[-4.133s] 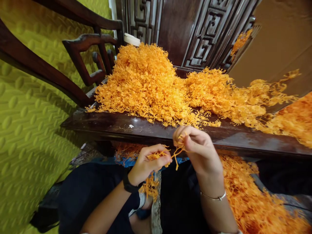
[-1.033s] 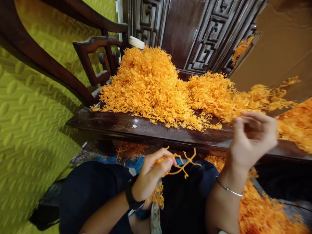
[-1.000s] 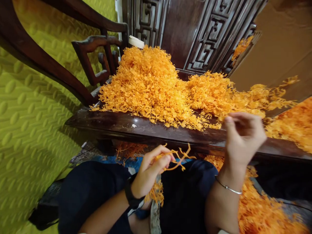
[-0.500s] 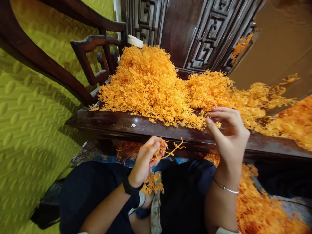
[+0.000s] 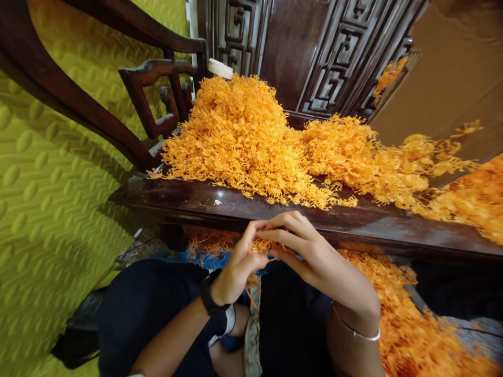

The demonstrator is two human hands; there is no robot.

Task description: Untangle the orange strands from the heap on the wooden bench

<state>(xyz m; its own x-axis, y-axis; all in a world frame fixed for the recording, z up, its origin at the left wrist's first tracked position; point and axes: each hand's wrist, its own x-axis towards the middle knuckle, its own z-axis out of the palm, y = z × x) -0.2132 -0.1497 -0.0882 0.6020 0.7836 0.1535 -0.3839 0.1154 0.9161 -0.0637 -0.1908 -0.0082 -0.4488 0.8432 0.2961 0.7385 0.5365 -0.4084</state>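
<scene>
My left hand (image 5: 239, 262) is closed on a small bunch of branched orange plastic pieces (image 5: 262, 246), held over my lap. My right hand (image 5: 310, 254) has its fingers pinched on the same bunch from the right, and the fingertips of both hands meet. Just beyond the hands, a large heap of the same orange pieces (image 5: 251, 136) covers the dark wooden seat (image 5: 204, 201). A black watch is on my left wrist and a thin silver bangle on my right.
The carved wooden armrest (image 5: 153, 89) and chair back (image 5: 314, 52) rise behind the heap. More orange pieces (image 5: 416, 324) lie low at the right beside my dark trousers. A green padded mat (image 5: 51, 209) covers the left side.
My right hand was raised near the heap's right edge with its fingers loose. It has come down and left to meet my left hand on the orange bunch.
</scene>
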